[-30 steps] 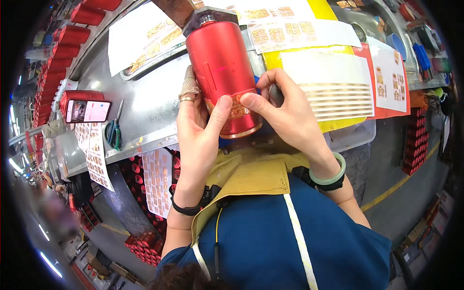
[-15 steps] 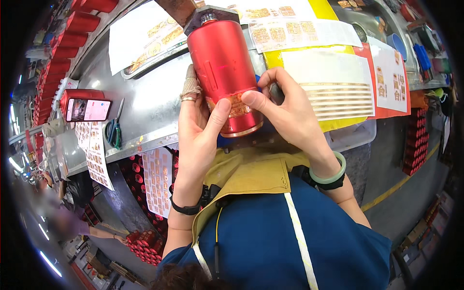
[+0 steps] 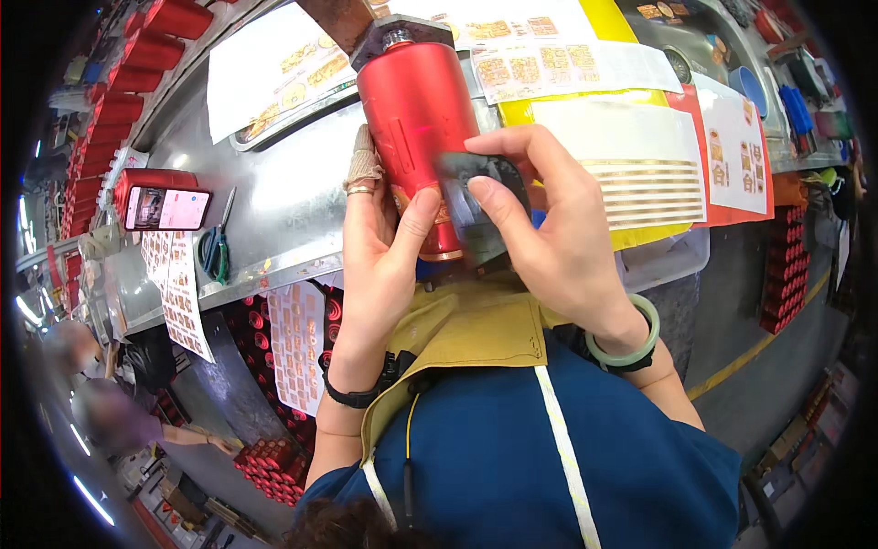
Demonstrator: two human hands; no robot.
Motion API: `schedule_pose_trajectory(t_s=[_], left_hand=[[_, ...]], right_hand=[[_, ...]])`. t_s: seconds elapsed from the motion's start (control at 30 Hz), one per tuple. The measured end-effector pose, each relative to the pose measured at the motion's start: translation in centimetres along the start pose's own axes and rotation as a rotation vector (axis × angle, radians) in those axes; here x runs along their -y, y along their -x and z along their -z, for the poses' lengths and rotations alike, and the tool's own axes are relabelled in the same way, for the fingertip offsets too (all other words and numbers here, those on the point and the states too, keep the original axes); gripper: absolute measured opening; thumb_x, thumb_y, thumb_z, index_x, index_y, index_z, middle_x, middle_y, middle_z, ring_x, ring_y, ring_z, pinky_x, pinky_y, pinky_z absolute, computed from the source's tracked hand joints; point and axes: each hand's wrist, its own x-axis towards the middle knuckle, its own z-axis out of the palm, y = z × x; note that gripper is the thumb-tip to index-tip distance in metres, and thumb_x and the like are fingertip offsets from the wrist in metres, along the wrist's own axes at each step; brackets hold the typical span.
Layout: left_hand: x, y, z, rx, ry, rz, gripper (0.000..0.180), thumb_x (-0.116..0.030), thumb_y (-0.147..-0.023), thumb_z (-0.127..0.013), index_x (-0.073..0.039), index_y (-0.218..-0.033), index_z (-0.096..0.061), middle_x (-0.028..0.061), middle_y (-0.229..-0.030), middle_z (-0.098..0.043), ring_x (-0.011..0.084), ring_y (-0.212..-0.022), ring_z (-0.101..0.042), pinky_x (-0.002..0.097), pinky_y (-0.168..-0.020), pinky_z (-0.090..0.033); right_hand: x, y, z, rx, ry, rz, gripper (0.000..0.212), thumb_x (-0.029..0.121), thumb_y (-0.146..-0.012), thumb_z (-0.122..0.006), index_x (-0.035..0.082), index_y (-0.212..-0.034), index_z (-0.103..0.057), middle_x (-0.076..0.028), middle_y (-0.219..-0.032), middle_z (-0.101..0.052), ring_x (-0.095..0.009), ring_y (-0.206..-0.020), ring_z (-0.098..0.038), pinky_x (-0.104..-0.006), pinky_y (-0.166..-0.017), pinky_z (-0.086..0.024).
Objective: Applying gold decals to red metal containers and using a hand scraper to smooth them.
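A shiny red bottle (image 3: 413, 110) lies in front of me, its threaded neck against a dark metal holder (image 3: 401, 32) at the far end. My left hand (image 3: 389, 242) grips the lower left side of the bottle, thumb on top, a cloth wrap on one finger. In my right hand (image 3: 558, 224) is a dark flat pad (image 3: 483, 203), slightly blurred, pinched between thumb and fingers. It lies against the bottle's lower right side and covers most of the gold label (image 3: 441, 212) there.
Sheets of gold stickers (image 3: 540, 69) and a sheet with gold strips (image 3: 640, 178) lie to the right. At left are a phone (image 3: 167, 209) leaning on a red bottle, and scissors (image 3: 215, 252). Red bottles (image 3: 151, 50) line the far left. Another person (image 3: 128, 416) is at the lower left.
The dark pad has appeared in my right hand and now covers the gold label, where my right thumb was pressing before. My left hand still holds the bottle.
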Motion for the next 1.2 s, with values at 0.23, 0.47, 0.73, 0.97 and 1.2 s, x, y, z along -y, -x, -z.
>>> schedule_pose_trajectory(t_s=[0.23,0.47,0.73,0.97,1.2], left_hand=[[0.3,0.1,-0.1,-0.007,-0.050,-0.068,0.072,-0.007,-0.105,-0.059,0.002,-0.163,-0.017,0.0174,-0.157,-0.041,0.0226,-0.140,-0.048,0.0376,-0.116,-0.041],[2.9,0.7,0.9,-0.135,-0.451,-0.469,0.080,-0.015,-0.098,-0.072,0.005,-0.160,-0.026,0.0245,-0.164,-0.029,0.0329,-0.145,-0.044,0.0427,-0.119,-0.037],[1.5,1.9,0.5,-0.019,-1.284,-0.701,0.069,-0.028,-0.076,-0.090,-0.014,-0.139,-0.066,0.0257,-0.158,-0.039,0.0443,-0.138,-0.047,0.0497,-0.108,-0.043],[4.1,2.0,2.1,-0.138,-0.914,-0.667,0.078,-0.005,-0.070,-0.091,-0.004,-0.142,-0.061,0.0240,-0.158,-0.041,0.0403,-0.137,-0.052,0.0485,-0.108,-0.052],[3.7,1.2,1.8,-0.138,-0.792,-0.351,0.098,-0.013,-0.069,-0.095,0.005,-0.150,-0.044,0.0267,-0.144,-0.055,0.0388,-0.122,-0.062,0.0414,-0.102,-0.051]], right_hand=[[-3.5,0.2,2.5,-0.123,0.316,-0.059,0.019,0.001,-0.094,-0.067,-0.002,-0.112,-0.064,-0.017,-0.099,-0.070,-0.031,-0.086,-0.068,-0.0384,-0.080,-0.053],[-2.5,0.9,0.1,-0.117,-0.058,-0.084,0.018,0.004,-0.097,-0.067,-0.002,-0.113,-0.063,-0.016,-0.097,-0.070,-0.024,-0.087,-0.069,-0.0333,-0.078,-0.052],[-3.6,0.3,1.9,-0.172,-0.051,-0.052,0.018,0.002,-0.100,-0.063,-0.004,-0.116,-0.063,-0.011,-0.095,-0.070,-0.015,-0.082,-0.065,-0.0297,-0.077,-0.052],[0.1,-1.1,1.5,-0.040,0.259,0.330,0.023,-0.004,-0.091,-0.063,0.003,-0.112,-0.069,-0.014,-0.094,-0.065,-0.034,-0.088,-0.062,-0.0407,-0.079,-0.052],[1.4,-4.0,1.5,0.098,0.536,0.637,0.034,-0.011,-0.084,-0.064,0.005,-0.113,-0.074,-0.010,-0.091,-0.069,-0.032,-0.084,-0.063,-0.0388,-0.079,-0.052]])
